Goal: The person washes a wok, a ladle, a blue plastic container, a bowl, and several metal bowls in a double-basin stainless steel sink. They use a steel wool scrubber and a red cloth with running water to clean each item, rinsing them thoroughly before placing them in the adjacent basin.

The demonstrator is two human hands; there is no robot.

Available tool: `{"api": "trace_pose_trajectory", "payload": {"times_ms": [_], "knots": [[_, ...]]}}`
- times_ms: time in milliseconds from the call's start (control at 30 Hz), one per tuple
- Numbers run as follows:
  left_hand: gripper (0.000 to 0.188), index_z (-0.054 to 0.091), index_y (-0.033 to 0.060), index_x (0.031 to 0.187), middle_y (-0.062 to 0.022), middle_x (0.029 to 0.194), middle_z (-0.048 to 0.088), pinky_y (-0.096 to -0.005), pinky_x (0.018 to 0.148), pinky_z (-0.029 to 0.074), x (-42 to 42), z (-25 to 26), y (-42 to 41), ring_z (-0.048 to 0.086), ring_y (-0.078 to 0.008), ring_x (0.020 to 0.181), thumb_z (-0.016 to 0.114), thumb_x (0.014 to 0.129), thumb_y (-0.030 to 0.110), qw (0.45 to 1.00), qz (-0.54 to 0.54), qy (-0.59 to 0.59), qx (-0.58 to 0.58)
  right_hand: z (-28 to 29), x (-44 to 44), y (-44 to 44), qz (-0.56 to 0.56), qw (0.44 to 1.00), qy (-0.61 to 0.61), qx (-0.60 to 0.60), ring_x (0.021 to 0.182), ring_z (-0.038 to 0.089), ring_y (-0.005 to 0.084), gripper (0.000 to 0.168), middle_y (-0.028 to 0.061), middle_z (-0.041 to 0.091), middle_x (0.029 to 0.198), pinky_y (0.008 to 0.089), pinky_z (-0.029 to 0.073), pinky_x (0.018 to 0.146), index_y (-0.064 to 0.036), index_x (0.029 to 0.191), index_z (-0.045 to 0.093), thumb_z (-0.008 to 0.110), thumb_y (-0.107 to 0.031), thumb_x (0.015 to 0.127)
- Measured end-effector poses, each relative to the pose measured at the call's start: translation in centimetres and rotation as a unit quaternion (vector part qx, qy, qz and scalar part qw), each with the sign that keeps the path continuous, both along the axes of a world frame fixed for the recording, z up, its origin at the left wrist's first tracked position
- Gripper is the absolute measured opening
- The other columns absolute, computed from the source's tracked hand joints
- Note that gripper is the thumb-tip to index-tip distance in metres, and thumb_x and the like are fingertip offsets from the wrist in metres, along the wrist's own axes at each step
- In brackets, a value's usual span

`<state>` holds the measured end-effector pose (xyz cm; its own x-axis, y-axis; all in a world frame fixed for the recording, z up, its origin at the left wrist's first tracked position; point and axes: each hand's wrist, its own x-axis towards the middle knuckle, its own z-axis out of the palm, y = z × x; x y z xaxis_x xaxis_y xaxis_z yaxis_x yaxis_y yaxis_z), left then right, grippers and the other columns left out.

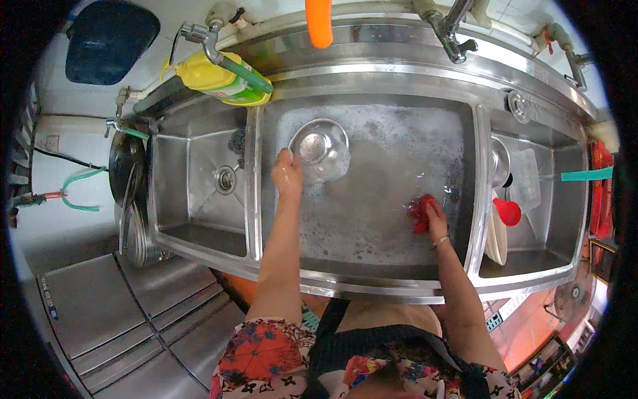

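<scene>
In the middle basin (369,274) of a stainless steel sink, sudsy water (369,199) spreads from side to side. My left hand (287,174) grips the near left rim of a metal bowl (319,147), which sits partly in the water at the basin's left, its hollow facing up. Over at the right, my right hand (437,219) holds a wet red cloth or scrubber (421,212) at the water's surface, where small splashes show. The fingertips of that hand are partly hidden by the red thing.
The left basin (214,209) holds a dark scouring pad (237,141). A yellow detergent jug (219,77) lies behind it. In the right basin (560,214) are a metal bowl (500,154), a clear plastic container (526,179) and a red ladle (508,212). An orange spout (319,22) hangs overhead.
</scene>
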<state>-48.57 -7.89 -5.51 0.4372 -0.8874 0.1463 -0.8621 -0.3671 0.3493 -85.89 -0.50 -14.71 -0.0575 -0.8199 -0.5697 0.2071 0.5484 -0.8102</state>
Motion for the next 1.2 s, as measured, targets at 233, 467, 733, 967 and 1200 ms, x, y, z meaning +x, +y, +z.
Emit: {"api": "trace_pose_trajectory", "payload": {"times_ms": [233, 467, 733, 967, 1200], "knots": [[0.041, 0.04, 0.0048, 0.114, -0.0145, 0.086, 0.052, -0.0354, 0.063, 0.044, -0.6, 5.1, 0.2, 0.054, -0.0303, 0.075, 0.047, 0.074, 0.003, 0.871, -0.014, 0.434, -0.231, 7.5, 3.1, -1.8, 0.066, 0.971, 0.225, -0.049, 0.071, 0.055, 0.0155, 0.026, 0.0072, 0.059, 0.085, 0.0272, 0.045, 0.064, -0.003, 0.102, 0.053, 0.051, -0.017, 0.08], [0.042, 0.033, 0.0032, 0.119, -0.0195, 0.094, 0.053, -0.0368, 0.072, 0.043, -14.1, -1.1, 4.3, 0.054, -0.0297, 0.088, 0.044, 0.079, 0.006, 0.925, -0.088, 0.369, 0.022, 5.3, 7.0, -5.2, 0.074, 0.853, 0.418, -0.302, 0.1, 0.045, 0.0331, 0.035, 0.0198, 0.044, 0.114, 0.0392, 0.038, 0.085, -0.006, 0.108, 0.05, 0.057, -0.015, 0.075], [0.05, 0.023, 0.0109, 0.122, -0.0152, 0.113, 0.039, -0.0449, 0.071, 0.048, -14.8, -6.2, 4.4, 0.049, -0.0304, 0.093, 0.039, 0.076, 0.004, 0.544, -0.016, 0.805, 0.237, 4.2, 9.4, -4.4, 0.38, 0.847, 0.286, -0.238, 0.117, 0.028, 0.0375, 0.066, 0.0187, 0.023, 0.132, 0.0405, 0.029, 0.094, -0.018, 0.129, 0.028, 0.05, -0.001, 0.07], [0.053, 0.02, 0.0117, 0.125, -0.0139, 0.12, 0.037, -0.0477, 0.071, 0.05, -14.0, 0.0, 3.1, 0.049, -0.0324, 0.099, 0.035, 0.076, 0.001, 0.601, -0.035, 0.736, 0.31, 5.8, 8.5, -8.2, 0.439, 0.646, 0.499, -0.375, 0.115, 0.033, 0.0348, 0.061, 0.0161, 0.025, 0.132, 0.0414, 0.034, 0.09, -0.022, 0.124, 0.034, 0.054, -0.006, 0.068], [0.052, 0.024, 0.0115, 0.124, -0.0127, 0.117, 0.038, -0.0383, 0.068, 0.051, -15.9, 0.0, 3.5, 0.05, -0.0246, 0.097, 0.034, 0.076, -0.004, 0.68, 0.007, 0.73, 0.075, 3.2, 7.6, -8.4, 0.052, 0.919, 0.39, -0.023, 0.084, 0.056, 0.032, 0.047, 0.0154, 0.055, 0.102, 0.0402, 0.045, 0.073, -0.012, 0.111, 0.045, 0.059, -0.025, 0.067]]}}
